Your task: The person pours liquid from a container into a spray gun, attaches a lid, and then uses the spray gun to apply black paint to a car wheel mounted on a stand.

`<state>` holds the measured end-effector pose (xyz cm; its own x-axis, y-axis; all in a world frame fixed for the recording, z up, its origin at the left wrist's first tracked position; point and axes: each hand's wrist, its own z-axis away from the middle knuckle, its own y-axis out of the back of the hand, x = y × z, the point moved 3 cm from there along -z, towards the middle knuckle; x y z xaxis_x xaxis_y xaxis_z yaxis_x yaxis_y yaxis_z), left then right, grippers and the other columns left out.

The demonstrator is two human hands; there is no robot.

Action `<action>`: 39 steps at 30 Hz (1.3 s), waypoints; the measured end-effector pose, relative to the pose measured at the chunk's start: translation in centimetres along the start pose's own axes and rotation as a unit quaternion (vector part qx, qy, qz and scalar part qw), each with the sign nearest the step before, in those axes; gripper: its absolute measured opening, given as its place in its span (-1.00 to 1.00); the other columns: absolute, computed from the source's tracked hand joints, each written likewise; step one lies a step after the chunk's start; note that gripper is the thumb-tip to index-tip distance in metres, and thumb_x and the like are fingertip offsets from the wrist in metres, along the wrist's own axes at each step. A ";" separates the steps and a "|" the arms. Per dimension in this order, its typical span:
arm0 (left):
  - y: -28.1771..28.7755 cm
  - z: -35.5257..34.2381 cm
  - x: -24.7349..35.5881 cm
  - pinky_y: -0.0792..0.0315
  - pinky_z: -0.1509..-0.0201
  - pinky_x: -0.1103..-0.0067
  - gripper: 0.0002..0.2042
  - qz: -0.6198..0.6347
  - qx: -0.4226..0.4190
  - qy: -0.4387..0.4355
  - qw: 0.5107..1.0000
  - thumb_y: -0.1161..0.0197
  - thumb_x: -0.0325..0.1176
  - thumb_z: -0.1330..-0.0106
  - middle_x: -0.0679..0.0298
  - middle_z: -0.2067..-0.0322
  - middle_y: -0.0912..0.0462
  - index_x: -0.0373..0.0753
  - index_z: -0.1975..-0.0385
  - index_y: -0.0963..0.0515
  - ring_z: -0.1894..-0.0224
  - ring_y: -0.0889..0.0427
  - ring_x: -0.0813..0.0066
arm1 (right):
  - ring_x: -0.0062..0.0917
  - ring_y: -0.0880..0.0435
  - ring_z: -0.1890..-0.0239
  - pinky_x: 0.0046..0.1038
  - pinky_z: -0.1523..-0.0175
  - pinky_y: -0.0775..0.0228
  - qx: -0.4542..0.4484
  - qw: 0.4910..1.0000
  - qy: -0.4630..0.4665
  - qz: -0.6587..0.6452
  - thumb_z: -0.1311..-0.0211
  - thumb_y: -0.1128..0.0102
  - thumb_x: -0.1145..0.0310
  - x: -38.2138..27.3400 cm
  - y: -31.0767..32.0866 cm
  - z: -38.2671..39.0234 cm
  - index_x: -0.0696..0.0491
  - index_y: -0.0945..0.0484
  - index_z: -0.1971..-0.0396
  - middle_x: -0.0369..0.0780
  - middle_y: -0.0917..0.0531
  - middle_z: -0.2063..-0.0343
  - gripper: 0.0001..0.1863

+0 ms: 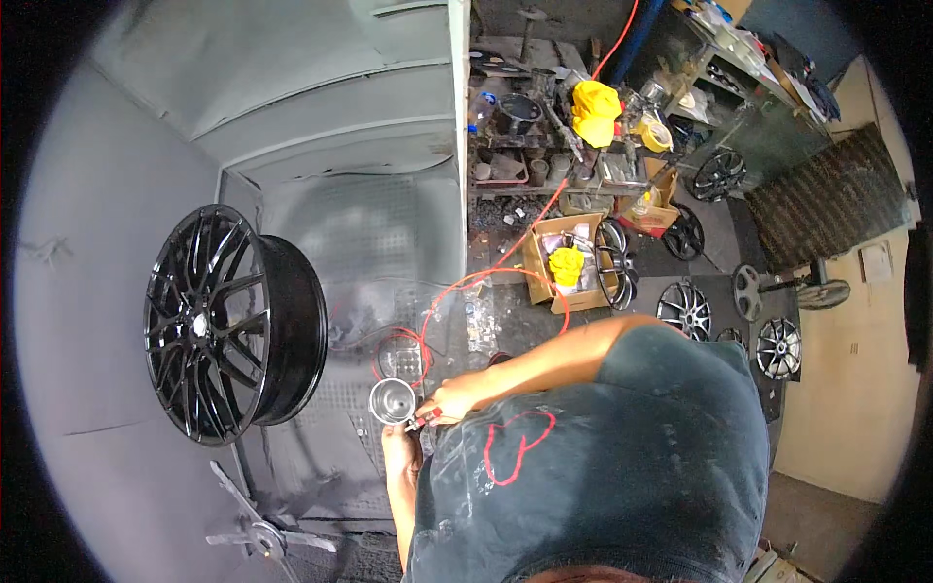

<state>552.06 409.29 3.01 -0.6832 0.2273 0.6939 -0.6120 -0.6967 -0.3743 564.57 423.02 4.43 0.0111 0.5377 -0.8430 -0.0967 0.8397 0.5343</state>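
Observation:
A spray gun with a round metal cup (pixel 393 401) stands in front of my body, and the cup's shiny inside shows from above. My right hand (pixel 453 399) is closed around the gun's body (pixel 424 419), which has red on it. Just below the cup, my left hand (pixel 399 449) grips the gun from the near side; its fingers are partly hidden. To the left, apart from both hands, a glossy black multi-spoke wheel rim (pixel 219 325) stands upright, its spoked face turned left.
A red hose (pixel 466 279) loops across the floor near my hands. Below the rim is a metal cross-shaped stand (pixel 267 536). Rightward, past a wall edge (pixel 460 146), are a cardboard box (pixel 537 267), cluttered shelves (pixel 544 185), yellow cloth (pixel 595 112) and several other rims (pixel 778 349).

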 end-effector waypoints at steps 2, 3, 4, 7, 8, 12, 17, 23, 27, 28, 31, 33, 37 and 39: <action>0.6 -0.7 -0.2 -0.52 -0.06 0.39 -0.74 0.002 -0.010 0.002 1.000 -0.17 -0.41 -0.42 0.12 0.12 -0.66 -0.43 0.00 -0.50 0.12 -0.66 0.32 | -0.06 -0.70 0.19 -0.09 0.13 -0.60 -0.012 1.000 -0.013 -0.001 -0.39 -0.11 0.10 -0.1 0.2 -0.1 -0.09 -0.46 -0.21 -0.07 -0.68 0.07 -0.55; 0.9 -0.9 -0.2 -0.52 -0.07 0.39 -0.74 0.005 -0.022 0.008 1.000 -0.17 -0.41 -0.42 0.11 0.11 -0.66 -0.44 0.01 -0.50 0.10 -0.66 0.32 | -0.07 -0.70 0.19 -0.12 0.12 -0.60 -0.028 0.999 -0.023 -0.001 -0.39 -0.12 0.10 -0.1 0.3 -0.2 -0.08 -0.46 -0.21 -0.06 -0.68 0.06 -0.55; 0.6 -1.0 0.0 -0.51 -0.08 0.39 -0.75 0.008 -0.036 0.015 0.999 -0.18 -0.42 -0.41 0.10 0.11 -0.66 -0.45 0.02 -0.51 0.09 -0.66 0.32 | -0.07 -0.70 0.19 -0.12 0.12 -0.60 -0.021 0.999 -0.030 -0.002 -0.39 -0.12 0.10 0.2 0.4 -0.3 -0.08 -0.46 -0.21 -0.06 -0.68 0.06 -0.55; 0.3 -0.5 0.7 -0.48 -0.10 0.42 -0.75 0.014 -0.020 0.013 1.000 -0.17 -0.41 -0.41 0.12 0.11 -0.66 -0.43 0.02 -0.53 0.09 -0.64 0.32 | -0.07 -0.70 0.33 -0.10 0.28 -0.58 0.054 0.995 0.081 -0.013 -0.39 -0.10 0.14 0.3 -0.5 -0.7 -0.07 -0.45 -0.21 -0.05 -0.70 0.23 -0.56; -0.3 -0.3 1.1 -0.47 -0.07 0.45 -0.76 0.019 -0.014 0.007 1.000 -0.16 -0.41 -0.42 0.14 0.14 -0.66 -0.42 0.03 -0.53 0.12 -0.62 0.35 | -0.07 -0.70 0.33 -0.10 0.28 -0.58 0.062 0.995 0.073 -0.010 -0.39 -0.10 0.14 0.6 -0.6 -1.0 -0.07 -0.45 -0.21 -0.05 -0.70 0.23 -0.56; -2.5 0.5 2.8 -0.41 -0.01 0.48 -0.78 -0.158 0.081 -0.102 0.979 -0.10 -0.40 -0.46 0.18 0.19 -0.62 -0.40 0.05 -0.52 0.16 -0.54 0.45 | -0.07 -0.63 0.54 -0.09 0.43 -0.48 0.078 0.996 0.040 -0.002 -0.38 -0.09 0.24 0.4 0.6 -0.5 -0.04 -0.43 -0.19 -0.03 -0.62 0.53 -0.59; -3.4 2.1 4.0 -0.34 -0.09 0.46 -0.81 -0.335 0.040 -0.360 0.870 -0.15 -0.47 -0.41 0.18 0.18 -0.55 -0.40 0.09 -0.57 0.08 -0.48 0.38 | -0.01 -0.68 0.40 -0.03 0.37 -0.49 0.015 0.984 -0.121 -0.132 -0.30 -0.10 0.31 0.5 2.2 -0.3 0.06 -0.38 0.04 0.00 -0.63 0.49 -0.72; -5.2 3.3 6.0 -0.36 -0.11 0.42 -0.74 -0.455 0.004 -0.373 0.809 -0.20 -0.56 -0.30 0.12 0.18 -0.57 -0.31 0.04 -0.66 0.06 -0.50 0.22 | -0.14 -0.69 0.48 -0.13 0.44 -0.45 -0.015 0.967 -0.171 -0.190 -0.24 -0.10 0.42 1.0 1.9 -0.8 0.11 -0.36 0.05 -0.08 -0.60 0.57 -0.70; -6.4 3.1 7.1 -0.42 0.01 0.41 -0.81 -0.528 0.001 -0.385 0.757 -0.37 -0.56 -0.15 0.18 0.31 -0.62 -0.27 0.22 -0.71 0.17 -0.55 0.24 | -0.30 -0.58 0.59 -0.26 0.52 -0.35 -0.059 0.806 -0.197 -0.555 -0.26 -0.09 0.34 4.9 -1.7 -0.9 0.03 -0.39 0.13 -0.19 -0.46 0.68 -0.78; -6.5 2.7 7.2 -0.43 0.02 0.40 -0.83 -0.528 0.002 -0.392 0.753 -0.41 -0.52 -0.13 0.20 0.34 -0.62 -0.25 0.26 -0.71 0.19 -0.56 0.24 | -0.38 -0.51 0.64 -0.31 0.56 -0.28 -0.076 0.718 -0.181 -0.668 -0.32 -0.03 0.27 5.7 -2.9 -0.3 -0.02 -0.39 0.16 -0.25 -0.39 0.72 -0.83; -6.8 1.7 8.3 -0.44 0.05 0.37 -0.85 -0.536 -0.016 -0.406 0.740 -0.45 -0.38 -0.09 0.26 0.33 -0.65 -0.16 0.32 -0.72 0.20 -0.59 0.23 | -0.44 -0.41 0.72 -0.34 0.60 -0.23 -0.050 0.759 -0.155 -0.630 -0.39 0.07 0.20 7.6 -3.8 0.1 -0.09 -0.40 0.22 -0.30 -0.30 0.75 -0.86; -6.4 2.3 8.6 -0.43 0.04 0.38 -0.84 -0.520 -0.015 -0.430 0.738 -0.46 -0.36 -0.08 0.27 0.34 -0.67 -0.15 0.34 -0.70 0.21 -0.59 0.24 | -0.16 -0.56 0.60 -0.17 0.46 -0.45 0.102 0.993 -0.014 -0.055 -0.23 -0.07 0.37 5.9 -1.4 0.2 0.07 -0.48 0.27 -0.11 -0.50 0.57 -0.87; -5.7 2.0 7.9 -0.44 0.01 0.46 -0.78 -0.386 0.039 -0.410 0.825 -0.43 -0.39 -0.16 0.27 0.29 -0.67 -0.24 0.20 -0.66 0.18 -0.60 0.38 | 0.04 -0.63 0.44 -0.09 0.31 -0.55 0.037 0.999 0.004 -0.003 -0.13 0.02 0.52 4.0 0.9 0.4 0.16 -0.33 -0.14 0.10 -0.58 0.25 -0.50; -3.4 -0.4 6.5 -0.44 0.01 0.57 -0.75 -0.175 0.144 -0.288 0.930 -0.27 -0.42 -0.34 0.29 0.24 -0.64 -0.34 0.03 -0.57 0.16 -0.57 0.53 | 0.04 -0.64 0.44 -0.08 0.34 -0.53 0.090 0.996 0.007 0.013 -0.16 0.01 0.49 6.1 0.1 -0.4 0.16 -0.30 -0.20 0.13 -0.60 0.20 -0.46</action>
<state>549.50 413.44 8.56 -0.0852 0.1298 0.9879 -0.5675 -0.8213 0.0590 564.19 426.35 -0.74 -0.0036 0.5586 -0.8294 0.0826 0.8267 0.5565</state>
